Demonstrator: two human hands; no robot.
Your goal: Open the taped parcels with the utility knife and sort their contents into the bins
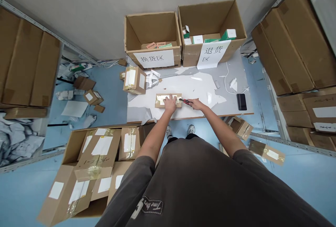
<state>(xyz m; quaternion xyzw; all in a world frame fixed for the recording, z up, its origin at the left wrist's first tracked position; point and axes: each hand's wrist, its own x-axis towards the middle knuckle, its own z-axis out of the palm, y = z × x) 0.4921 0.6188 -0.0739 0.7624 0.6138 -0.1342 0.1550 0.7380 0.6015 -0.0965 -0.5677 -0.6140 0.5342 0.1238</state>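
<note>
A small taped cardboard box (159, 101) lies on the white-topped table (189, 86), near its front edge. My left hand (170, 104) rests on top of this box with the fingers bent and spread, pressing it down. In my right hand (196, 104) is a red and black box cutter (186, 101), its fingers wrapped round the handle. The cutter's tip points left and meets the right end of the box, at the tape. Whether the blade is in the cardboard is too small to tell.
Two large open cartons, a left one (154, 62) and a right one (190, 54), hold small boxes at the table's back. A taped box (134, 80) stands at left, a black phone-like device (241, 101) at right. A big carton of parcels (68, 146) is on the floor.
</note>
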